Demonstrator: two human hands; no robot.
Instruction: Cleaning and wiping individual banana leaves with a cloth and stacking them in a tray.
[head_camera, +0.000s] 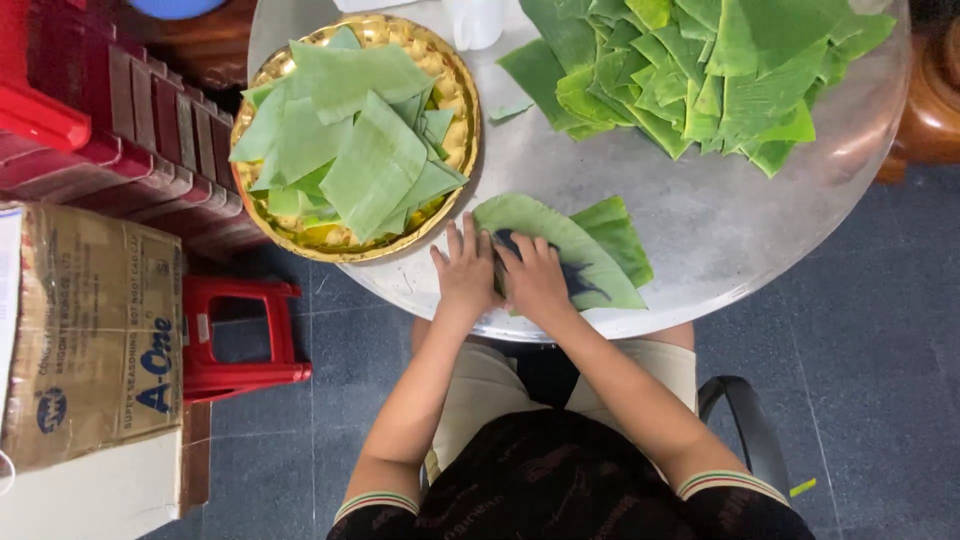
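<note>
My left hand (465, 270) and my right hand (535, 278) lie side by side, fingers spread, pressing on a green leaf piece (575, 245) at the near edge of the round grey table (720, 220). A dark object (585, 285) shows under the leaf beside my right hand; I cannot tell what it is. A second folded leaf (622, 232) lies just behind the first. Left of my hands stands a gold tray (462, 110) piled with folded leaf pieces (355, 150).
A big heap of cut green leaves (700, 70) covers the far right of the table. A white container (475, 22) stands at the back. Red plastic stools (235, 335) and a cardboard box (95, 330) sit on the dark tiled floor to the left.
</note>
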